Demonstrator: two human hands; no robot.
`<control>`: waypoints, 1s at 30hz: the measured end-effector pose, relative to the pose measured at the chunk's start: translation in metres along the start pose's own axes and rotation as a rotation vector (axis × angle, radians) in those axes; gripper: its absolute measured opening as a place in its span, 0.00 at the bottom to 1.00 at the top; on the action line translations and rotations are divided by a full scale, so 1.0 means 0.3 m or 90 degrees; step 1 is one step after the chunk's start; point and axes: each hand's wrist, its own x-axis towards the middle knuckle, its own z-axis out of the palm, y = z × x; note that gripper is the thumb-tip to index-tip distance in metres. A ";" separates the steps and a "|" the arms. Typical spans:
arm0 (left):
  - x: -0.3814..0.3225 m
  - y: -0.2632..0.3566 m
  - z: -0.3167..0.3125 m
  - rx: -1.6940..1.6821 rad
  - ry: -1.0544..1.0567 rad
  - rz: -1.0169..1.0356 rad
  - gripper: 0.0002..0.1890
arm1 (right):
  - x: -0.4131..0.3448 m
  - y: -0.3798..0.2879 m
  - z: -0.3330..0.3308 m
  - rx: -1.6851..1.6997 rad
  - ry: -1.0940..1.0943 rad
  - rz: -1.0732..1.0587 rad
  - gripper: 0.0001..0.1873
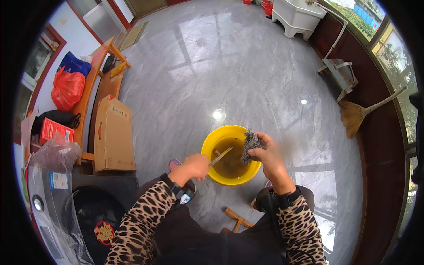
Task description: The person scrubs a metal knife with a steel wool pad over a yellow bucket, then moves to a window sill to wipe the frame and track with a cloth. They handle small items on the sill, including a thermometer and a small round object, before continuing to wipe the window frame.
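A yellow bucket [206,140] holding murky brown water [233,167] stands on the floor between my feet. My left hand [195,166] is closed around one end of a narrow, blade-like tool [221,156], which slants up and right over the bucket. The grip is hidden by my fingers, so its exact kind is unclear. Close by the tool, a small brown piece [217,152] shows inside the bucket. At the bucket's right rim, my right hand [270,155] pinches a grey metal scouring pad [251,145] between thumb and fingers.
Below the bucket, a wooden frame piece [238,217] shows between my legs. On my left are a cardboard box [114,135], a wooden bench [87,96] with bags, and a plastic-draped black item [96,205]. A broom [356,116], metal-topped stool [339,76] and white sink [296,16] line the right.
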 end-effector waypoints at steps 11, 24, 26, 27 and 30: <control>-0.093 -0.044 0.058 -0.057 0.250 0.135 0.12 | -0.070 0.018 -0.003 0.093 0.002 0.057 0.27; 0.058 -0.064 -0.113 -0.093 -0.036 0.146 0.09 | 0.128 0.113 -0.080 0.100 0.087 0.329 0.34; 0.096 -0.086 -0.149 -0.128 0.003 0.153 0.09 | 0.180 0.120 -0.095 0.113 0.088 0.330 0.33; 0.107 -0.092 -0.155 -0.145 0.018 0.165 0.09 | 0.196 0.119 -0.105 0.128 0.076 0.320 0.32; 0.162 -0.111 -0.148 -0.165 -0.004 0.135 0.09 | 0.260 0.149 -0.164 0.223 0.081 0.299 0.37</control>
